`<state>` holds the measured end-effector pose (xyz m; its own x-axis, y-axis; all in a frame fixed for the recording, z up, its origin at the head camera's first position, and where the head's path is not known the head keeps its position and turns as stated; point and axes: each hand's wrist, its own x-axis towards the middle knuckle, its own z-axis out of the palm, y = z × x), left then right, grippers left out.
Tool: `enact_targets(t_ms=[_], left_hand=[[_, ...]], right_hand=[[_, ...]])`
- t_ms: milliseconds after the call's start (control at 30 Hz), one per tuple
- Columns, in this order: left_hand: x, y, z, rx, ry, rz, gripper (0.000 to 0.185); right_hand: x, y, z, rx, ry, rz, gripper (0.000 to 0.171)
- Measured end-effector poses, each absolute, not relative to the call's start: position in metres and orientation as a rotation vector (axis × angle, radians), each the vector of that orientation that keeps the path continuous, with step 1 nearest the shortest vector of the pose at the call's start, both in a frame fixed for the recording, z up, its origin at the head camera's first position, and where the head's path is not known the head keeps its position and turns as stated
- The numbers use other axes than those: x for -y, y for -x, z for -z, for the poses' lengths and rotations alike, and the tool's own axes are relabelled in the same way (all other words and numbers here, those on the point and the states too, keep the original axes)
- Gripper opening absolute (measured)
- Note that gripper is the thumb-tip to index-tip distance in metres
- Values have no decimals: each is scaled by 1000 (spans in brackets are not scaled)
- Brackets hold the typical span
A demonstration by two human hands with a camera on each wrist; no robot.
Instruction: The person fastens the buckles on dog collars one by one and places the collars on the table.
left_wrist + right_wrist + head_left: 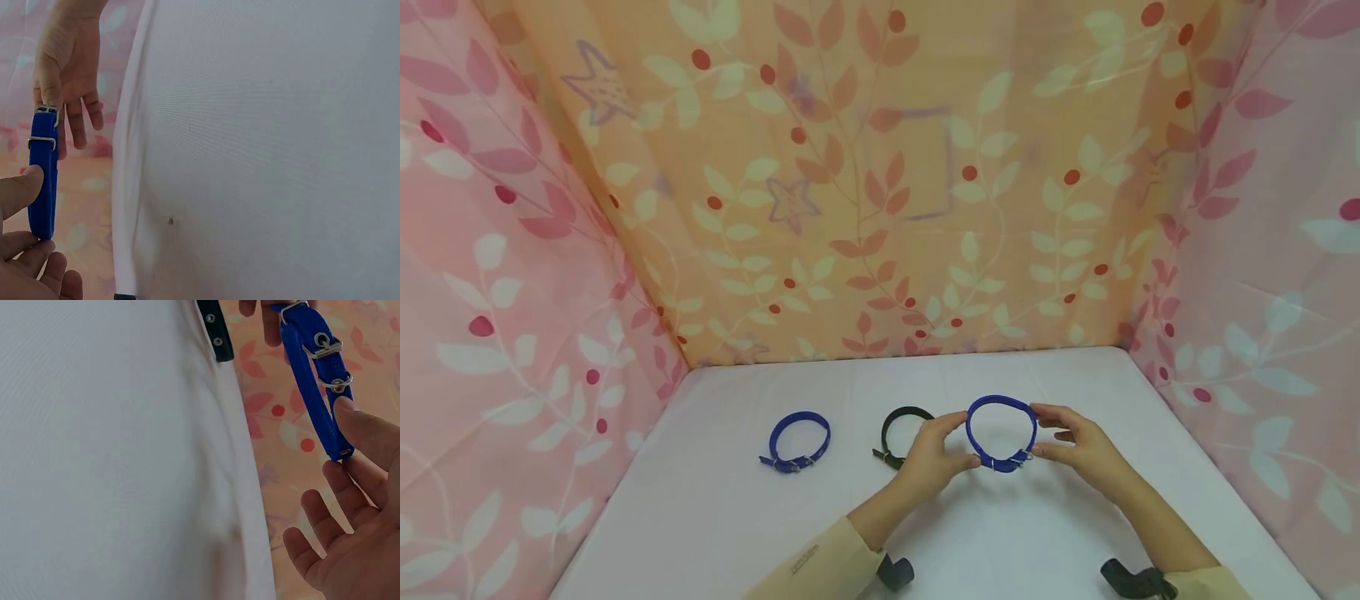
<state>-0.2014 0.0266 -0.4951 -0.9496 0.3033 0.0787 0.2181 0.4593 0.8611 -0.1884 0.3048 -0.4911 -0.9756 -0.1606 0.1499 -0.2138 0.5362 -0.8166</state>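
A blue buckled collar [1000, 465], closed into a loop, is held up between both hands over the white table. My left hand [931, 454] pinches its left side between thumb and fingers, and my right hand [1086, 446] pinches the right side near the buckle. In the left wrist view the blue strap [42, 200] stands edge-on, thumb on its face and fingertips at its end. Metal buckle, rings and rivets show on the collar [306, 381] in the right wrist view. Partly hidden behind my left hand lies a dark green collar [907, 410].
Another blue collar [790, 464] lies buckled at the left on the white table [700, 517]. Patterned cloth walls [865, 275] enclose the table at the back and both sides. Black devices [1135, 579] sit at both wrists.
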Motion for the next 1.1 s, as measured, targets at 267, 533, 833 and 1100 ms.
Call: enact_targets(t_ms=[267, 533, 833, 1100], left_hand=[[-44, 223, 504, -2676, -452, -1390, 70], [-62, 244, 512, -2662, -440, -1372, 69], [-73, 254, 517, -2650, -383, -1385, 67], [-76, 259, 525, -2720, -395, -1255, 67]], right_hand=[[-319, 202, 506, 2742, -334, -1445, 66], [-330, 223, 517, 2795, -342, -1392, 67], [-334, 233, 526, 2839, -278, -1370, 68], [-333, 237, 527, 2870, -322, -1415, 68]])
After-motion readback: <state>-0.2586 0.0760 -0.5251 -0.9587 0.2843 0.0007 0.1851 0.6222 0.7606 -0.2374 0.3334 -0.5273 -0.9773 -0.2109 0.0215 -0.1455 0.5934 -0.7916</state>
